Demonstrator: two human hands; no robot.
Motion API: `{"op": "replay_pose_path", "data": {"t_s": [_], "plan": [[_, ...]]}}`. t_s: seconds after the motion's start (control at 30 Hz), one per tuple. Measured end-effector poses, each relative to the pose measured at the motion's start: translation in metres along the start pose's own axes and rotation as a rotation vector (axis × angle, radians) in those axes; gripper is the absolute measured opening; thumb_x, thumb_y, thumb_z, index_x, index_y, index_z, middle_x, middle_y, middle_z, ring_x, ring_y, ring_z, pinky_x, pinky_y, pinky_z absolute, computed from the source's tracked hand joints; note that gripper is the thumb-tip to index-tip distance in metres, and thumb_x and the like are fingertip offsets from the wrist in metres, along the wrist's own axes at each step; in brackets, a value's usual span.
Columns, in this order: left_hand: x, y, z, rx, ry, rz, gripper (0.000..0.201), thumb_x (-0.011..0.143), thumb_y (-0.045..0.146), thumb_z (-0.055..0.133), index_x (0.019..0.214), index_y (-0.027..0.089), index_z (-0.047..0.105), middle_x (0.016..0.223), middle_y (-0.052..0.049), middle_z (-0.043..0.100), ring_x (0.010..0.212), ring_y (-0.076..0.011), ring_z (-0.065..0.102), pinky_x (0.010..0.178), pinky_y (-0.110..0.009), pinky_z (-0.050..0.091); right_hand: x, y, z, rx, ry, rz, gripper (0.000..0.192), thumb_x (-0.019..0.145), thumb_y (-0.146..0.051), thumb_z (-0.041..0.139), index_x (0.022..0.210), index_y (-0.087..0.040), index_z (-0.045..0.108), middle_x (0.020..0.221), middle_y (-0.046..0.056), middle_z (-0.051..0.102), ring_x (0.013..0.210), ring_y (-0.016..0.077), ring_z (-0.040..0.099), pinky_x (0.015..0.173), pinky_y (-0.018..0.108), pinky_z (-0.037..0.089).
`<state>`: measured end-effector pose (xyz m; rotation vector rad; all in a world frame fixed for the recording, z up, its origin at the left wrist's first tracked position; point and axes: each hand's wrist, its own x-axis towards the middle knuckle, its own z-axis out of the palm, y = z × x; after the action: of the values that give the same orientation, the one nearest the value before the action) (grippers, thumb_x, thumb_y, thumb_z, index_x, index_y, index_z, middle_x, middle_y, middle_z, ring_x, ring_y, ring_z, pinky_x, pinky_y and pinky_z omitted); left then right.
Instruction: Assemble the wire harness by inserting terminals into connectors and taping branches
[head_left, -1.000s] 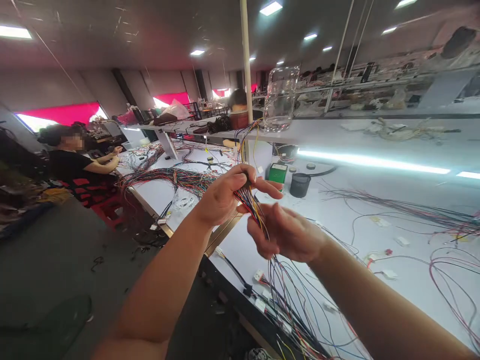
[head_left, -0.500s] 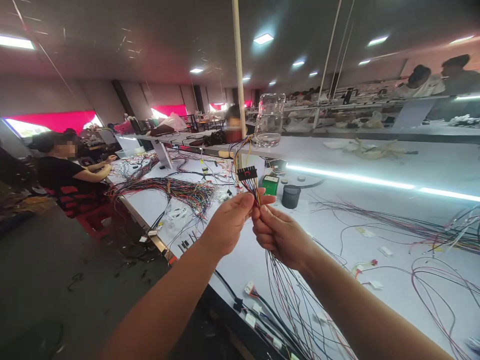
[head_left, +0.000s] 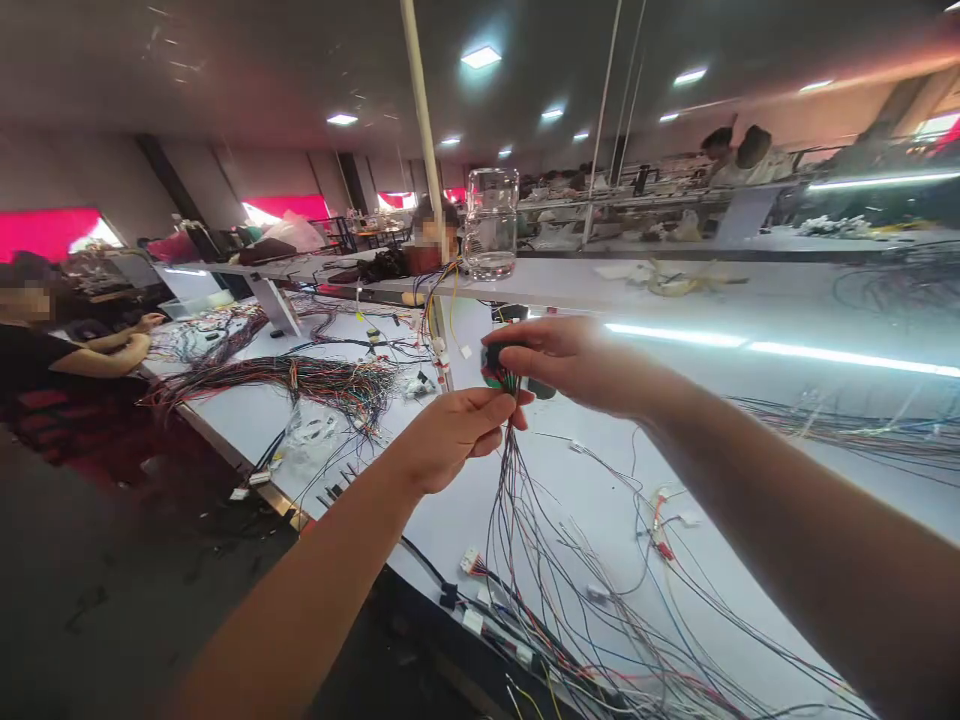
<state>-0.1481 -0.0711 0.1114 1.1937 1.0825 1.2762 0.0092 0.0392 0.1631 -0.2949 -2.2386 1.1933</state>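
A long white table (head_left: 465, 510) runs through a dim workshop with ceiling lights and red window blinds at the left of the frame. At centre, one black connector (head_left: 496, 358) sits pinched in the right hand (head_left: 577, 362), directly above the left hand (head_left: 457, 432), which clenches the one wire bundle (head_left: 525, 540) hanging from it.

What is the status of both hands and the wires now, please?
Left hand pinches wire bundle below black connector. Right hand grips connector from above. Loose wires hang to white table; nothing blocking.
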Motion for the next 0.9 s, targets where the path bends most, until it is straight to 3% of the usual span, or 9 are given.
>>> {"op": "replay_pose_path", "data": {"t_s": [0.17, 0.3, 0.43, 0.53, 0.63, 0.7, 0.77, 0.9], "plan": [[0.001, 0.004, 0.014, -0.078, -0.041, -0.027, 0.024, 0.086, 0.035, 0.058, 0.078, 0.013, 0.063, 0.091, -0.004, 0.059, 0.049, -0.001, 0.04, 0.048, -0.021, 0.029, 0.005, -0.015, -0.006, -0.203, 0.055, -0.078, 0.024, 0.082, -0.032, 0.063, 0.103, -0.022, 0.07, 0.092, 0.001, 0.07, 0.085, 0.0168, 0.064, 0.083, 0.036, 0.049], [0.007, 0.002, 0.017, -0.066, 0.014, 0.003, 0.02, 0.086, 0.033, 0.06, 0.085, 0.013, 0.065, 0.077, -0.001, 0.055, 0.048, -0.0003, 0.039, 0.044, -0.017, 0.028, -0.002, -0.006, -0.013, -0.128, 0.058, -0.11, 0.032, 0.084, -0.033, 0.059, 0.114, -0.022, 0.064, 0.099, 0.002, 0.07, 0.09, 0.0162, 0.064, 0.083, 0.035, 0.05], [0.014, -0.005, 0.009, -0.063, 0.107, 0.035, 0.017, 0.082, 0.03, 0.064, 0.085, 0.013, 0.066, 0.073, -0.001, 0.057, 0.043, -0.0003, 0.04, 0.038, -0.014, 0.027, -0.034, 0.013, -0.053, -0.205, 0.097, -0.012, 0.04, 0.086, -0.041, 0.056, 0.122, -0.025, 0.059, 0.107, 0.003, 0.068, 0.092, 0.0159, 0.063, 0.082, 0.034, 0.05], [0.017, -0.009, -0.005, -0.104, 0.238, 0.039, 0.01, 0.078, 0.022, 0.067, 0.081, 0.013, 0.067, 0.073, -0.003, 0.064, 0.037, 0.0004, 0.038, 0.032, -0.013, 0.026, -0.089, 0.03, -0.095, -0.391, 0.126, 0.262, 0.035, 0.086, -0.046, 0.054, 0.109, -0.024, 0.067, 0.098, 0.003, 0.07, 0.088, 0.0163, 0.064, 0.082, 0.034, 0.048], [0.022, -0.009, -0.021, -0.2, 0.287, 0.027, 0.007, 0.081, 0.015, 0.061, 0.078, 0.014, 0.067, 0.07, -0.001, 0.064, 0.035, -0.0005, 0.037, 0.033, -0.013, 0.036, -0.164, 0.053, -0.123, -0.52, -0.067, 0.605, 0.034, 0.082, -0.046, 0.056, 0.1, -0.021, 0.071, 0.091, 0.004, 0.071, 0.085, 0.0187, 0.064, 0.08, 0.035, 0.047], [0.026, -0.007, -0.032, -0.261, 0.31, 0.001, 0.022, 0.088, 0.013, 0.049, 0.076, 0.017, 0.067, 0.067, 0.001, 0.063, 0.036, -0.0015, 0.037, 0.033, -0.013, 0.037, -0.216, 0.073, -0.132, -0.531, -0.15, 0.785, 0.034, 0.082, -0.045, 0.055, 0.096, -0.019, 0.072, 0.084, 0.005, 0.071, 0.078, 0.0191, 0.064, 0.071, 0.033, 0.047], [0.03, -0.007, -0.039, -0.303, 0.319, -0.072, 0.037, 0.093, 0.011, 0.035, 0.075, 0.021, 0.066, 0.064, 0.006, 0.062, 0.037, -0.0013, 0.036, 0.035, -0.012, 0.039, -0.265, 0.097, -0.135, -0.482, -0.134, 0.969, 0.036, 0.086, -0.044, 0.049, 0.097, -0.019, 0.071, 0.086, 0.007, 0.071, 0.076, 0.0193, 0.063, 0.064, 0.029, 0.046], [0.034, -0.013, -0.042, -0.297, 0.348, -0.088, 0.031, 0.094, 0.017, 0.04, 0.075, 0.022, 0.064, 0.06, 0.009, 0.058, 0.035, -0.0008, 0.033, 0.032, -0.012, 0.035, -0.335, 0.146, -0.136, -0.876, 0.079, 1.189, 0.03, 0.082, -0.024, 0.048, 0.104, -0.02, 0.069, 0.098, 0.011, 0.067, 0.088, 0.0238, 0.06, 0.069, 0.032, 0.042]]}}
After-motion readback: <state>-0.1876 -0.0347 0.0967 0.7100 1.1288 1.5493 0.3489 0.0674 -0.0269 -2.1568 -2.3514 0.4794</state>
